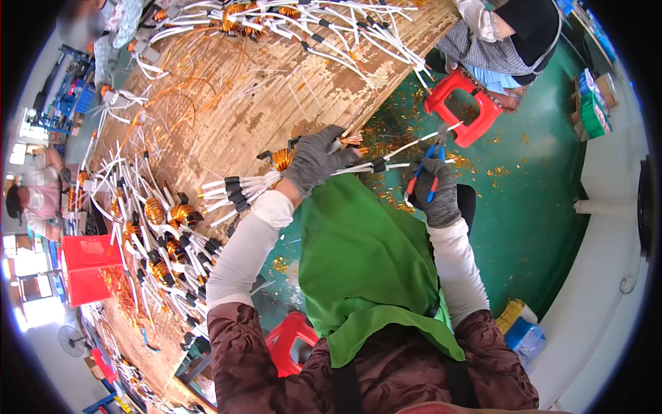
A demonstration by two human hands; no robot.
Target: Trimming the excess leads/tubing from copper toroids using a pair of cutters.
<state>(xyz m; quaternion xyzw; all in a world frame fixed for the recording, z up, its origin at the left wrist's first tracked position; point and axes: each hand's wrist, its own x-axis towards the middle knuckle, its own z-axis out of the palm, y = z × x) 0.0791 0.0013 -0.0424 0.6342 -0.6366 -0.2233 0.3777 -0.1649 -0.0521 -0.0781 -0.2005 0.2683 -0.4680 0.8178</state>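
My left hand, in a grey glove, is closed on a copper coil at the table's near edge. Bare copper wire ends stick out past its fingers. White-sleeved leads with black bands fan out to the left of this hand. More white leads reach right, toward my other hand. My right hand, also gloved, grips pliers with red and blue handles. The plier jaws point up, close to the tip of one white lead; whether they touch it I cannot tell.
Coils with white leads heap on the wooden table at left, with another pile at the far edge. A red stool stands at upper right beside a seated person. Copper scraps litter the green floor.
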